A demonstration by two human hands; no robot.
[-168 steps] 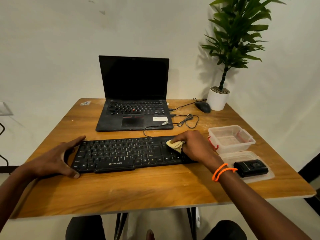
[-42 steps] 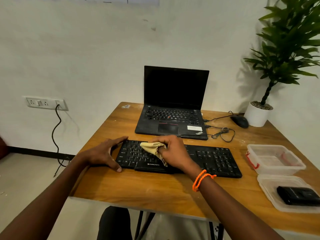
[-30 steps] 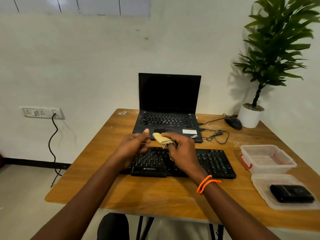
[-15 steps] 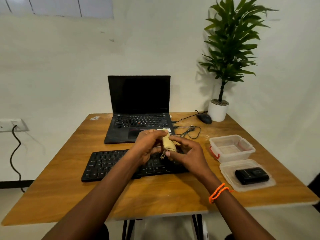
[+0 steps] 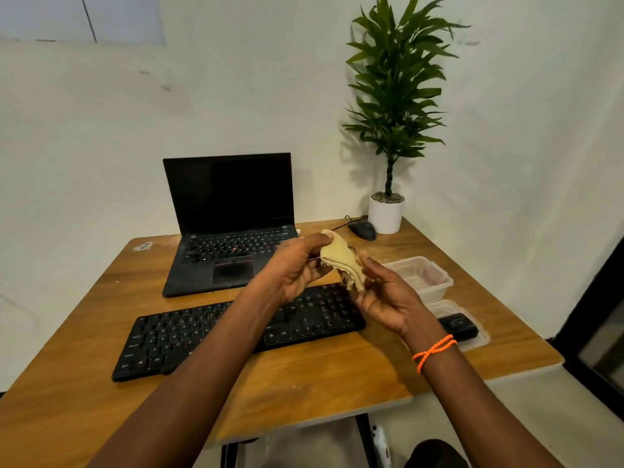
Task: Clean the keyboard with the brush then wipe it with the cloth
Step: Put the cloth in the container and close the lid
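Both hands have left the black keyboard (image 5: 236, 327) and now meet in the air above its right half. The right hand (image 5: 385, 295), which seconds ago pressed the yellow cloth (image 5: 341, 261) onto the keys and wiped from the right end toward the left, has lifted it clear. The left hand (image 5: 297, 265), earlier braced on the keyboard's left edge, has come up and now pinches the cloth's upper corner, while the right hand cradles the bunched lower folds from below.
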